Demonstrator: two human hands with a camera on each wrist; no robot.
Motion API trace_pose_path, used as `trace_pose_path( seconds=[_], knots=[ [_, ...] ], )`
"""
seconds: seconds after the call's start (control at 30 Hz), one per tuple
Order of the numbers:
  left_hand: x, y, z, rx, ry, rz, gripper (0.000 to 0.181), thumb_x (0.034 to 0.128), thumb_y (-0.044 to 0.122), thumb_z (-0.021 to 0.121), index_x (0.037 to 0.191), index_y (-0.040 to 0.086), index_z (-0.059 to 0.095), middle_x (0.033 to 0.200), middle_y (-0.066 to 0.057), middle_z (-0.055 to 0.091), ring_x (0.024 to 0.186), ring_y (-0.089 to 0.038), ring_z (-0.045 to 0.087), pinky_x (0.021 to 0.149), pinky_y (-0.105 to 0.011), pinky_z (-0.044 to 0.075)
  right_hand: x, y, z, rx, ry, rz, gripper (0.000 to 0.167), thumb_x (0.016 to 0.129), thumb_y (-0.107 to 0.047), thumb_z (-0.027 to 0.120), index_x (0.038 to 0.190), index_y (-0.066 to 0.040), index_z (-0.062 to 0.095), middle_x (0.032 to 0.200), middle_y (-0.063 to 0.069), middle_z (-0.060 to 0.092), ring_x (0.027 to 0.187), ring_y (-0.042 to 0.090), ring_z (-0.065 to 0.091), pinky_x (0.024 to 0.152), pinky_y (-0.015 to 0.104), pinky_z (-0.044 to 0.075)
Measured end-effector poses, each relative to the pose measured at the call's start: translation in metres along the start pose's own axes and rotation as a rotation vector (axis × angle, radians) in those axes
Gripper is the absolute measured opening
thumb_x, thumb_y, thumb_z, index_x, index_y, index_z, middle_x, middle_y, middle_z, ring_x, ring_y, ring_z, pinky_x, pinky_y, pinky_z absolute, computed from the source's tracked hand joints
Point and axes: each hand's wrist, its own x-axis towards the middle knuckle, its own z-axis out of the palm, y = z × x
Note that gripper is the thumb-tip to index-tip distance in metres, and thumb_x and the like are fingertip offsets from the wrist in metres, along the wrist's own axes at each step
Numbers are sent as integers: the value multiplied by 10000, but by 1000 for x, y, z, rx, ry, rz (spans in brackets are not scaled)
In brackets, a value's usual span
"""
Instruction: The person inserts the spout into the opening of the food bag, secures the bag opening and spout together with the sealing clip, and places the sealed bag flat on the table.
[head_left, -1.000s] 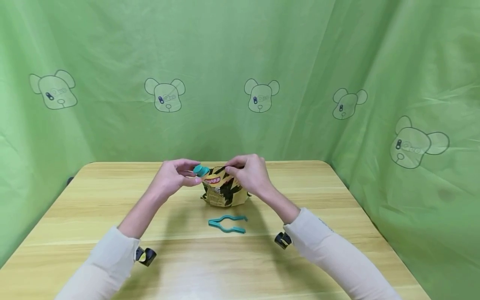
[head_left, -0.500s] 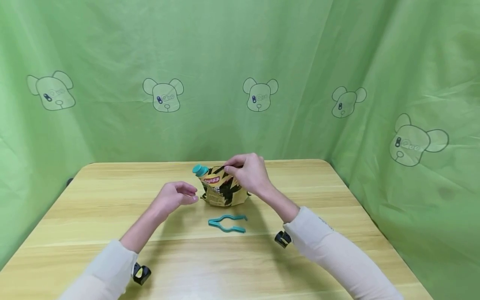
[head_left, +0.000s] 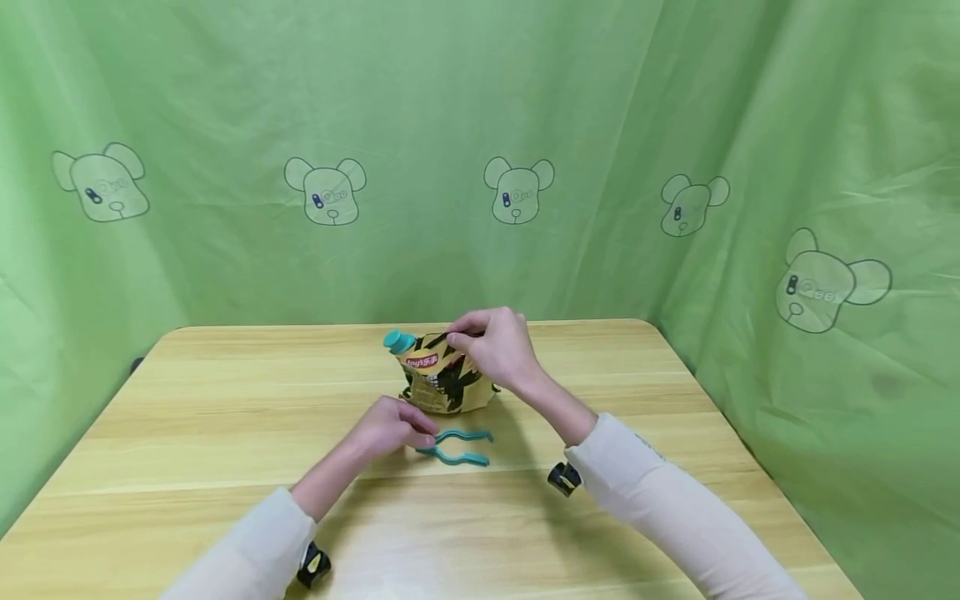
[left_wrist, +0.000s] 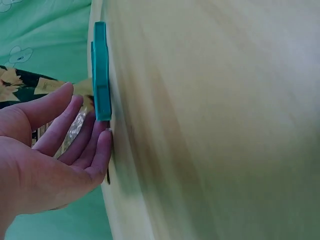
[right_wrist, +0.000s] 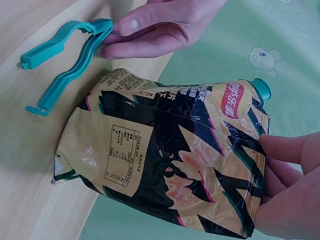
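A gold and black chip bag (head_left: 442,392) stands on the table, with a round teal cap (head_left: 398,341) at its upper left corner. My right hand (head_left: 501,348) pinches the bag's top edge between thumb and fingers. In front of the bag lies a teal bag clip (right_wrist: 62,82), its two arms spread apart and pointing right. My left hand (head_left: 392,427) is at the clip's hinged end. Seen from the left wrist, the thumb and fingers of that hand (left_wrist: 45,165) stand apart beside the clip (left_wrist: 101,75), without closing on it.
The light wooden table (head_left: 225,400) ends in front of a green curtain (head_left: 420,250) printed with bear heads. This curtain also runs along the left and right sides. Black camera bands (head_left: 564,478) hang under both sleeves.
My left hand has let go of the teal cap, leaving it on the bag's corner, and moved down and right to the clip. The right hand stays at the bag's top edge.
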Motion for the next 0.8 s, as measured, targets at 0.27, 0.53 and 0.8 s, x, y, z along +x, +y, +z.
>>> trace_pose_path(
  seconds=[0.27, 0.53, 0.8],
  knots=[
    [4, 1, 10, 37, -48, 5, 203, 739, 44, 863, 929, 95, 815, 965, -12, 780, 954, -162, 650, 851, -332, 519, 0, 1, 0, 19, -4, -7, 82, 924, -146, 748, 965, -120, 814, 908, 37, 790, 713, 182, 718, 591, 273, 542],
    [2, 0, 15, 75, -59, -1, 219, 682, -23, 870, 855, 98, 812, 945, 16, 779, 942, -147, 660, 909, -380, 543, 1, 1, -1, 15, -10, -6, 89, 930, -151, 741, 970, -117, 813, 905, 32, 788, 731, 198, 726, 594, 272, 542],
    [3, -1, 16, 117, -57, -4, 219, 681, -27, 868, 830, 125, 813, 913, 44, 769, 919, -150, 632, 901, -383, 521, 1, 1, 0, 21, -17, -3, 93, 932, -157, 740, 976, -117, 811, 906, 39, 788, 741, 240, 730, 591, 280, 536]
  ],
)
